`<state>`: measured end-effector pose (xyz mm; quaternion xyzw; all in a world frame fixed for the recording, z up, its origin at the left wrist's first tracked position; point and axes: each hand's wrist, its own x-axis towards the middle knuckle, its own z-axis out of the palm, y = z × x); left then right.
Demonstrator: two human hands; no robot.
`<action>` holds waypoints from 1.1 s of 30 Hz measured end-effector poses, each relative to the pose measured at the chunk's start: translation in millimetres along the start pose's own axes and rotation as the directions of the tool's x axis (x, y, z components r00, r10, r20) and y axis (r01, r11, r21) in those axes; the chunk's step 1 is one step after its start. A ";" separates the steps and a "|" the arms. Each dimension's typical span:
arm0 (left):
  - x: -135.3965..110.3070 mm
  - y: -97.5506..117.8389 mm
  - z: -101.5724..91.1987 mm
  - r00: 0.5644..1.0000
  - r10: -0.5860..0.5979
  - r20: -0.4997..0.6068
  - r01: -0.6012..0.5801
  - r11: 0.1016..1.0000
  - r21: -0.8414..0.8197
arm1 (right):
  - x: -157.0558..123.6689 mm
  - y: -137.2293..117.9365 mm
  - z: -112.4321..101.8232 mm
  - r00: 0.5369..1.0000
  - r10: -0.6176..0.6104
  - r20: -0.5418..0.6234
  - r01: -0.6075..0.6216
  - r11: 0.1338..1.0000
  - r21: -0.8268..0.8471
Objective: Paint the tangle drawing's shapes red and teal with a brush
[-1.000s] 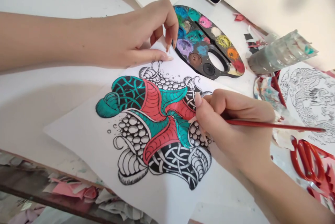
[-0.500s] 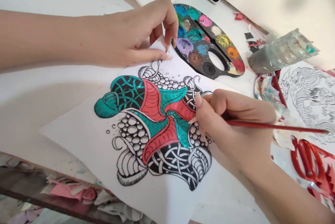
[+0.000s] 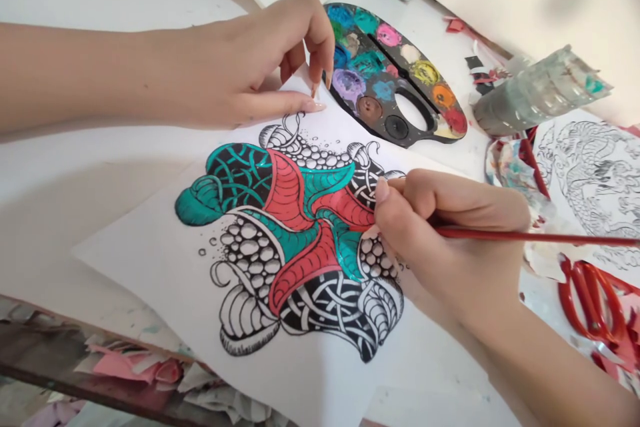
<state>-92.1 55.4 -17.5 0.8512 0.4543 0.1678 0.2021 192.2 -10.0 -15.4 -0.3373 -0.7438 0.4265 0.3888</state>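
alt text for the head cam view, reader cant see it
A person's right hand holds a red-handled paintbrush over a black-ink tangle drawing on white paper, partly coloured glossy teal and coral red. The left hand sits at the paper's far edge, beside a dark paint palette of colourful blobs; red-handled scissors lie at right.
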 end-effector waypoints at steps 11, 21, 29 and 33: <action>-1.4 1.7 4.8 0.999 -0.018 -0.044 0.017 1.000 -0.020 | 0.4 -1.3 0.5 1.000 -0.015 0.005 0.015 1.000 0.015; -1.0 -9.6 8.9 0.997 0.004 -0.080 -0.006 1.000 -0.031 | 1.0 -0.1 -0.4 1.000 -0.006 0.007 0.005 1.000 0.027; -1.0 -7.0 8.4 0.998 0.005 -0.070 -0.007 1.000 -0.025 | 0.5 -0.1 -0.3 1.000 -0.001 0.028 -0.001 0.998 0.067; -0.8 -9.7 9.0 0.996 0.028 -0.088 -0.030 0.999 -0.015 | 1.0 -0.3 0.5 0.999 -0.031 0.033 0.029 0.998 0.058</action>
